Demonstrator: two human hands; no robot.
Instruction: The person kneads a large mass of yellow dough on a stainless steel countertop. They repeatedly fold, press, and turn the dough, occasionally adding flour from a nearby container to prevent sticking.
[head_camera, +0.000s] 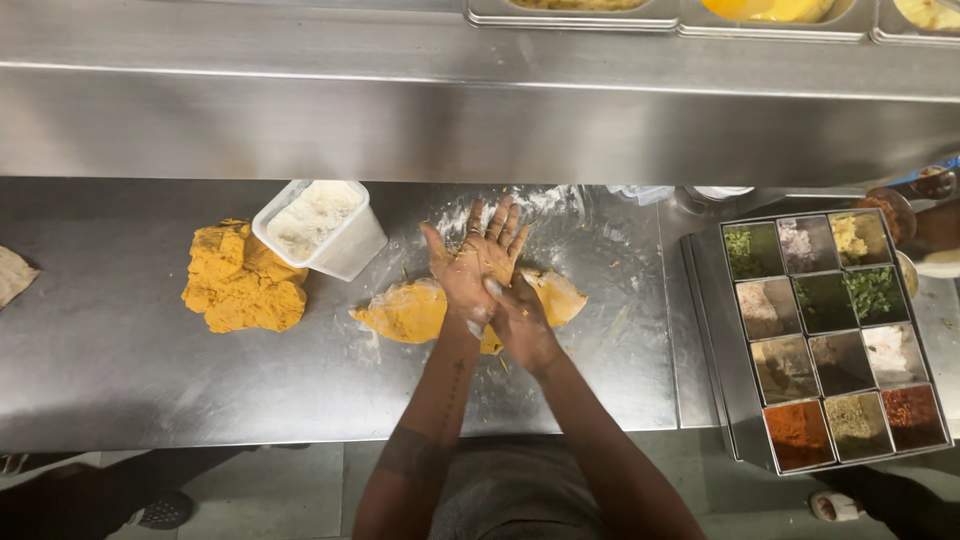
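Left hand (478, 262) is raised palm-up with fingers spread, coated in orange dough scraps. Right hand (520, 322) is pressed against the heel of that palm, fingers curled over it. I read the 2 hands as together, rubbing one on the other; neither is clamped on any object.

Landmark: the flat dough piece (415, 312), orange-yellow, lying on the steel counter (110, 350). Both hands hover directly above its middle, so part of it is hidden under them; it shows again to the right of the wrists.

Left of the flat dough piece: a white tub (322, 226) of pale flour, tilted, just beside a larger rough lump of dough (243, 280). The tub's lower edge seems to touch that lump, though I cannot tell for sure. A dusting of flour lies on the counter behind the flat dough piece.

Far right of the flat dough piece: a steel spice tray (742, 425) with 12 square compartments holding green, white, brown and red powders and herbs.

Judgement: I take the step in hand as cleaning sticky dough off the palm, mid-kneading. The next move would call for freeing the fingers of residue, likely a pinch of flour from the tub, then both palms going down flat on the dough.
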